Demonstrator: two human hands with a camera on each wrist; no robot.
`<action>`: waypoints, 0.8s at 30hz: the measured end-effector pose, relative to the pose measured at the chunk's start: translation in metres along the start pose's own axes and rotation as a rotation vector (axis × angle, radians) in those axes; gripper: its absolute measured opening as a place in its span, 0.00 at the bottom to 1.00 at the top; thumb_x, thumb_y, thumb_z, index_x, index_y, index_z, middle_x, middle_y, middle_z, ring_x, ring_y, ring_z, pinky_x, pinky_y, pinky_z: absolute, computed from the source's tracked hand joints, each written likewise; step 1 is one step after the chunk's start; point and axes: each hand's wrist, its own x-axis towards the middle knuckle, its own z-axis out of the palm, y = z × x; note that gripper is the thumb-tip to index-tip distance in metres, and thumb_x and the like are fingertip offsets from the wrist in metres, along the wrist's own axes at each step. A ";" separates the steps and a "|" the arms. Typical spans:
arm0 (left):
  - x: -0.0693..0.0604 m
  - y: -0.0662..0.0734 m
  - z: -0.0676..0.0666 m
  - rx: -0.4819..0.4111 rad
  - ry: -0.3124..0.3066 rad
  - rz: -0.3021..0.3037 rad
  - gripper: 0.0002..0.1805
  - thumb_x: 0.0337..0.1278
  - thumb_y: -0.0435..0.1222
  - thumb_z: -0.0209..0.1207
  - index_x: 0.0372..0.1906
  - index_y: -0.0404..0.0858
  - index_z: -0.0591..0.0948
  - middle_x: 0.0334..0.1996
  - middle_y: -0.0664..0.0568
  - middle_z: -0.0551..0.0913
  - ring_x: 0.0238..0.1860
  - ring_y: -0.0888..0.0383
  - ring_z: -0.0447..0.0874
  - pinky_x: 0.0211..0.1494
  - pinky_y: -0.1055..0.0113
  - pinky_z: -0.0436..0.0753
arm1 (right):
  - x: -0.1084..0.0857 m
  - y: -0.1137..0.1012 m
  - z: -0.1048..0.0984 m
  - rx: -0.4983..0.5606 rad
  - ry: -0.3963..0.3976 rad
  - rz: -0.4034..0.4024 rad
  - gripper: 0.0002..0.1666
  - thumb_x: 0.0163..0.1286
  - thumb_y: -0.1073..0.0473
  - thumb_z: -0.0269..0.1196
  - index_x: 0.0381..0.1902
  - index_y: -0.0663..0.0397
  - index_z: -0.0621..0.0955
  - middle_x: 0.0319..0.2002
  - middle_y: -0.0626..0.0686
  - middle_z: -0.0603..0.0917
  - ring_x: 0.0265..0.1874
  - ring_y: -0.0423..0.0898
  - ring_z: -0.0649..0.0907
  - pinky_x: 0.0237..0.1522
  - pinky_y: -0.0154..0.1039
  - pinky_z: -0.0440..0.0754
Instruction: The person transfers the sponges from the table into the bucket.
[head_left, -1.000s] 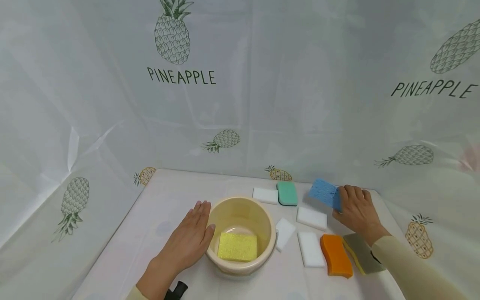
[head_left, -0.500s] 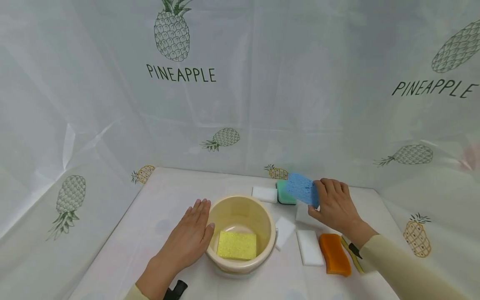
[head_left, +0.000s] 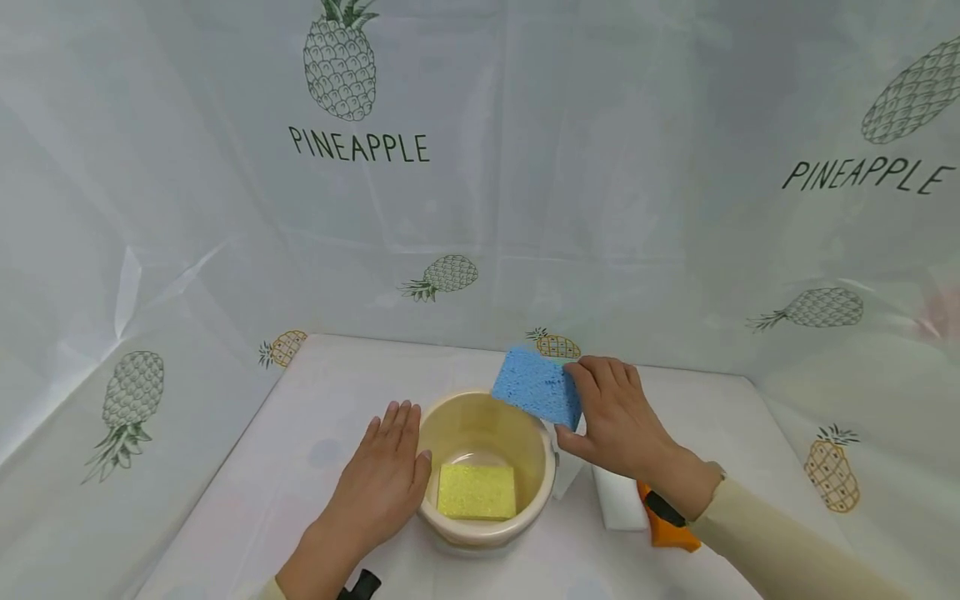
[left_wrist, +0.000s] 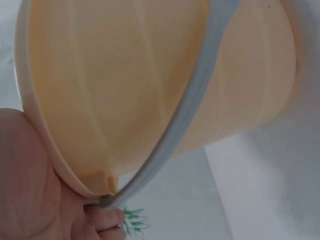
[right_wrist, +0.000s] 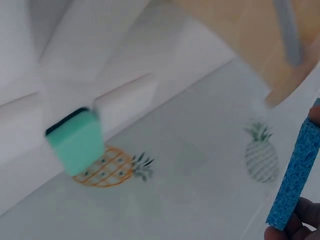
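Observation:
My right hand (head_left: 622, 421) pinches a blue sponge (head_left: 536, 387) by its right end, above the back right rim of a cream bucket (head_left: 498, 533). The right wrist view shows the same blue sponge (right_wrist: 296, 172) edge-on between thumb and fingers. Inside the bucket a yellow sponge (head_left: 477, 492) lies on the bottom. My left hand (head_left: 378, 483) rests with straight fingers against the bucket's left rim. In the left wrist view, that hand (left_wrist: 35, 185) touches the rim beside the grey handle (left_wrist: 180, 117).
Right of the bucket lie a white sponge (head_left: 619, 500) and an orange sponge (head_left: 672, 533), partly under my right arm. A green sponge (right_wrist: 77, 142) with a dark layer shows in the right wrist view. A pineapple-print sheet (head_left: 600, 208) rises behind the table.
My right hand has carried the blue sponge leftward, from above the sponges on the right to the bucket's rim. My left hand has stayed at the bucket's left side.

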 end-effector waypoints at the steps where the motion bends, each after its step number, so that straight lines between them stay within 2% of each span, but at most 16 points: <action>1: 0.000 0.000 -0.001 0.012 -0.005 0.002 0.35 0.82 0.45 0.48 0.80 0.26 0.62 0.80 0.32 0.63 0.83 0.38 0.55 0.85 0.40 0.58 | 0.001 -0.005 0.000 0.011 -0.002 -0.007 0.43 0.55 0.43 0.70 0.62 0.65 0.75 0.57 0.64 0.76 0.55 0.62 0.74 0.53 0.58 0.73; 7: 0.001 -0.003 -0.007 0.060 -0.041 0.044 0.36 0.83 0.49 0.47 0.80 0.27 0.63 0.80 0.33 0.64 0.83 0.38 0.56 0.85 0.41 0.59 | 0.005 -0.029 -0.002 0.065 -0.076 -0.022 0.42 0.55 0.42 0.71 0.62 0.60 0.77 0.57 0.58 0.78 0.57 0.57 0.76 0.59 0.57 0.74; 14: 0.002 -0.009 -0.008 0.057 -0.074 0.074 0.36 0.84 0.49 0.45 0.81 0.27 0.61 0.81 0.34 0.61 0.84 0.39 0.54 0.85 0.42 0.59 | 0.009 -0.047 -0.002 0.096 -0.202 -0.044 0.40 0.55 0.41 0.69 0.63 0.55 0.78 0.58 0.52 0.78 0.55 0.50 0.75 0.54 0.49 0.75; 24: 0.002 -0.005 -0.007 0.023 -0.047 0.081 0.36 0.83 0.47 0.48 0.81 0.27 0.61 0.81 0.34 0.62 0.84 0.39 0.55 0.85 0.41 0.60 | 0.015 -0.061 0.001 0.145 -0.323 -0.108 0.38 0.57 0.41 0.68 0.64 0.51 0.78 0.57 0.47 0.78 0.53 0.45 0.72 0.51 0.42 0.71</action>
